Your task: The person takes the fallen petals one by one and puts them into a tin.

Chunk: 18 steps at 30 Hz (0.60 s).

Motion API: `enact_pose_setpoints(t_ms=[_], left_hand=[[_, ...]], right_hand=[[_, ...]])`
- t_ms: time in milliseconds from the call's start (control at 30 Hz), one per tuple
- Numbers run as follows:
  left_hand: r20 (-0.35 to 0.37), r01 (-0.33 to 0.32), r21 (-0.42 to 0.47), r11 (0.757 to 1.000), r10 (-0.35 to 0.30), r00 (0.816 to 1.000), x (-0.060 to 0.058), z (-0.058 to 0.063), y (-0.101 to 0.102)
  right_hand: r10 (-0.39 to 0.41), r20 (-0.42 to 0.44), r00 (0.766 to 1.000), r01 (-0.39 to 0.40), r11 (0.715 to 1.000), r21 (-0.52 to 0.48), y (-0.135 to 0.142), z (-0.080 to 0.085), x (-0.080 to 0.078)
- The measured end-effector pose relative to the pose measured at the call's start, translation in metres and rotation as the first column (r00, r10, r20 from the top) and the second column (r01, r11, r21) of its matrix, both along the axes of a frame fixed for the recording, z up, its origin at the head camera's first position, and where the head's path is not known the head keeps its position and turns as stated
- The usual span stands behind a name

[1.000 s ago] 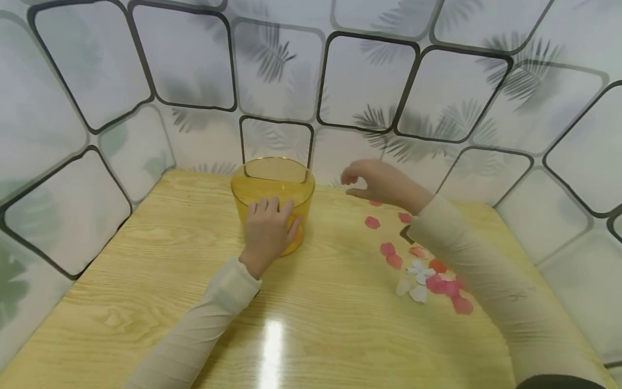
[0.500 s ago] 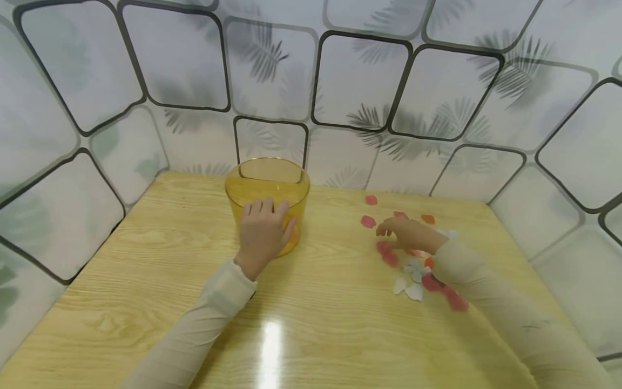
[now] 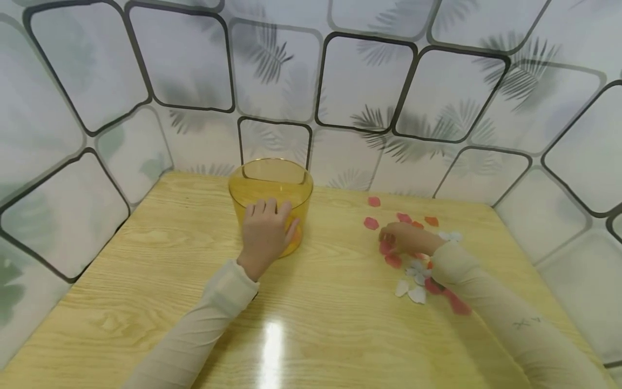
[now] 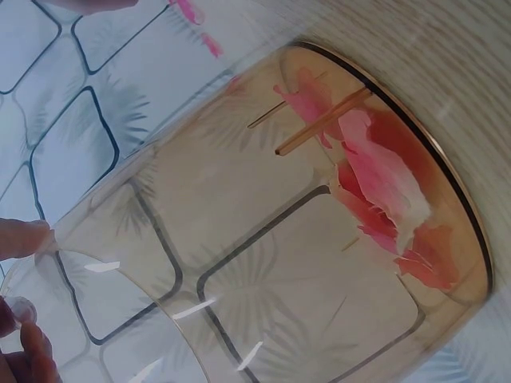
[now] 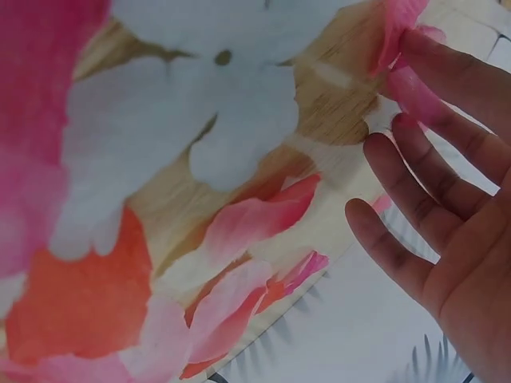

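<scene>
My left hand [image 3: 265,233] grips the near rim of a clear amber bucket [image 3: 305,208], thumb on the outside and the other fingers over the edge. Through its wall in the left wrist view, pink and red petals [image 4: 375,171] lie at the bottom. On the right, my right hand [image 3: 409,237] is down among scattered petals, its fingertips on a pink petal [image 5: 399,28], which it seems to pinch; the thumb is hidden in the right wrist view. A second pink petal [image 3: 393,261] lies just below the hand. White petals [image 3: 417,294] lie nearer the front.
Beneath everything is a light wooden table [image 3: 311,324]. Patterned panels [image 3: 350,156] enclose its back and sides. More loose petals surround the right hand, among them an orange petal [image 3: 431,221] behind it and a dark pink petal [image 3: 458,303] beside the sleeve.
My right hand has come down from above the back of the table onto the petals, and its fingers have closed in on a pink petal. The left hand stays on the bucket.
</scene>
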State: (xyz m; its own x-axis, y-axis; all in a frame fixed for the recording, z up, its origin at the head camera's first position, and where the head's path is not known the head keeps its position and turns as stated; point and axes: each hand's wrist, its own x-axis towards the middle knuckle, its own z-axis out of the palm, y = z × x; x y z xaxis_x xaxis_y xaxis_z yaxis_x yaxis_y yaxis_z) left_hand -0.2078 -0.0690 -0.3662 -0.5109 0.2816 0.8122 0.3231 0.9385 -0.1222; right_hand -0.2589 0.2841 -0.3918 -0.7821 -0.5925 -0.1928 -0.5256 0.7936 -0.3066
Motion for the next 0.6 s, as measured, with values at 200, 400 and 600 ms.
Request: enact_pose_setpoints(t_ms=[200, 400, 600], left_hand=[[-0.01, 0.001, -0.004, 1.0, -0.001, 1.0, -0.0006, -0.0012, 0.0008], [-0.009, -0.002, -0.008, 1.0, 0.002, 1.0, -0.0013, -0.0015, 0.0003], [-0.02, -0.004, -0.01, 1.0, 0.004, 1.0, -0.0019, -0.0011, -0.0003]], right_hand=[[-0.126, 0.119, 0.985, 0.134, 0.989, -0.067, 0.0002, -0.0008, 0.0023], [-0.114, 0.164, 0.98, 0.135, 0.983, -0.126, 0.0048, 0.0014, 0.0076], [0.008, 0.063, 0.998, 0.002, 0.988, -0.157, 0.0082, 0.0078, 0.0038]])
